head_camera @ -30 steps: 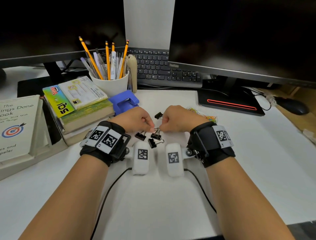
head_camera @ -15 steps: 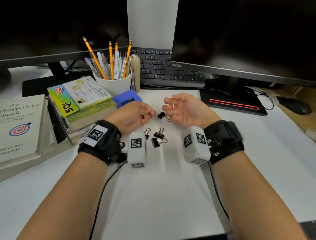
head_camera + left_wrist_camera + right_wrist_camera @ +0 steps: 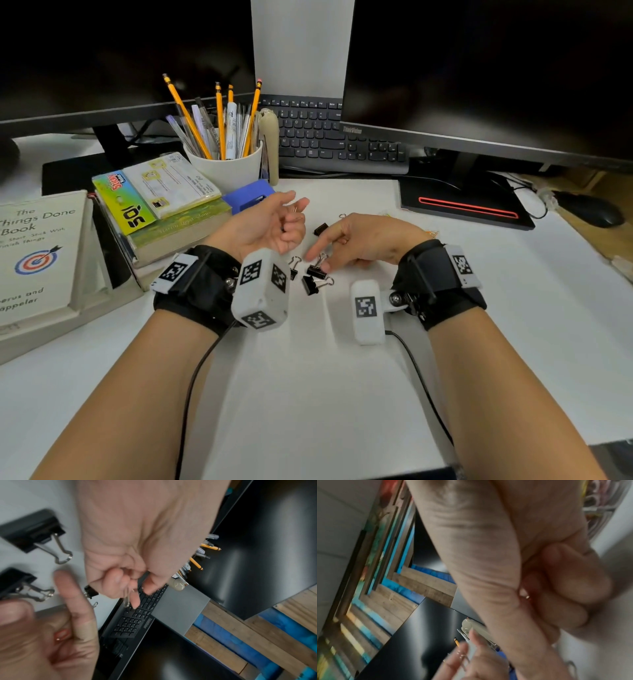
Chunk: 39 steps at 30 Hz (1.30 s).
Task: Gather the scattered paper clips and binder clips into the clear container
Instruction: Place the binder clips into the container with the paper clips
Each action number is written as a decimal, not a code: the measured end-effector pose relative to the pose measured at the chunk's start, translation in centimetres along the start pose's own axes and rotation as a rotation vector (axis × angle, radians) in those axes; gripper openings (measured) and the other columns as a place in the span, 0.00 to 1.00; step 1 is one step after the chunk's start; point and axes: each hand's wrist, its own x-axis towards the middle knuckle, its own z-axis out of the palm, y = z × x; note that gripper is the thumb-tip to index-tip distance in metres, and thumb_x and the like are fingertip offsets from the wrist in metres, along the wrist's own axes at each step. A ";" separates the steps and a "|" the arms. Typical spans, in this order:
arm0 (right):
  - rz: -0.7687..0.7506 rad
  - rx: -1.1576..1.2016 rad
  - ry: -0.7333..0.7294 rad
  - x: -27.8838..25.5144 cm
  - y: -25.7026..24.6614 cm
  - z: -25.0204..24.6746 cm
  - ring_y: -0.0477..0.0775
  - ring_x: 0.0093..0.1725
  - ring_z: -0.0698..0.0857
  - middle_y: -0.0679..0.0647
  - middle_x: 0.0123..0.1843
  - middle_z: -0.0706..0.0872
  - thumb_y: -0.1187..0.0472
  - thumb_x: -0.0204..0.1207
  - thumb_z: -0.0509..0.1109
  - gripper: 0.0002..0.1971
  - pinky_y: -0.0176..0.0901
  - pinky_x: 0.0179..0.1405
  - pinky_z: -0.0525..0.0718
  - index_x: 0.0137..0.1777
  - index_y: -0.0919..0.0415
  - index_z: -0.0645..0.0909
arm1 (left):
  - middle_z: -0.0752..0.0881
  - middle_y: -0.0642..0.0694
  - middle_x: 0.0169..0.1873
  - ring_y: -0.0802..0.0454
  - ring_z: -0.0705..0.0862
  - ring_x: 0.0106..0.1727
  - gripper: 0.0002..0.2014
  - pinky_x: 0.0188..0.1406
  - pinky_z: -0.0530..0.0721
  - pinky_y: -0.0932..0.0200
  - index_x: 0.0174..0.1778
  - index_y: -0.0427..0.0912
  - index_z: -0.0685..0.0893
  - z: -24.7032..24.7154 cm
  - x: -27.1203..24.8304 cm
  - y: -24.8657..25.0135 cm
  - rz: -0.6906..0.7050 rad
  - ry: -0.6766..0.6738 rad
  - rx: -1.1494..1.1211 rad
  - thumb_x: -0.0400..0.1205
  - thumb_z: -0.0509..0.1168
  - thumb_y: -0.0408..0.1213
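Note:
My left hand (image 3: pixel 274 226) is raised, turned palm-up, and pinches a thin paper clip (image 3: pixel 126 599) in its curled fingers. My right hand (image 3: pixel 356 243) is low over the desk. Its thumb and index finger straddle the wire handles of a black binder clip (image 3: pixel 317 269), and its other fingers curl over a coppery paper clip (image 3: pixel 60 635). Three more binder clips (image 3: pixel 321 229) (image 3: pixel 294 265) (image 3: pixel 312 284) lie around it. A loose paper clip (image 3: pixel 342 216) lies farther back. The clear container (image 3: pixel 599 500), with coloured clips inside, is beside my right hand and mostly hidden in the head view.
A white cup of pencils (image 3: pixel 227 164), a blue hole punch (image 3: pixel 248 197) and stacked books (image 3: pixel 164 212) stand left of my hands. A keyboard (image 3: pixel 329 137) and two monitors are at the back. A mouse (image 3: pixel 592 212) sits far right. The white desk (image 3: pixel 325 394) reaches its front edge near me.
My left hand rose and turned palm-up with its clip. My right hand turned palm-down and dropped onto the group of binder clips.

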 end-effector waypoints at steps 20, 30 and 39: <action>-0.073 0.128 0.218 0.7 0.0 0.3 0.44 0.25 0.68 0.49 0.30 0.73 0.59 0.79 0.68 0.06 0.32 0.23 0.66 0.47 0.60 0.84 | 0.79 0.43 0.36 0.59 0.74 0.20 0.10 0.17 0.74 0.72 0.44 0.36 0.78 0.1 -0.3 -0.4 0.110 0.058 -0.019 0.84 0.52 0.26; -0.003 0.991 0.573 -1.2 0.5 -2.7 0.43 0.22 0.59 0.46 0.26 0.65 0.64 0.81 0.64 0.13 0.32 0.15 0.55 0.64 0.65 0.79 | 0.60 0.53 0.18 0.59 0.58 0.19 0.04 0.12 0.58 0.69 0.41 0.40 0.82 0.2 -0.3 -0.5 0.131 0.228 0.373 0.82 0.65 0.32; 0.289 0.293 0.431 -0.3 0.0 -1.2 0.49 0.21 0.65 0.53 0.26 0.68 0.69 0.81 0.52 0.14 0.31 0.11 0.60 0.33 0.58 0.66 | 0.61 0.52 0.20 0.59 0.58 0.18 0.12 0.10 0.57 0.69 0.58 0.38 0.84 2.0 0.1 -0.2 0.115 0.248 0.648 0.86 0.57 0.32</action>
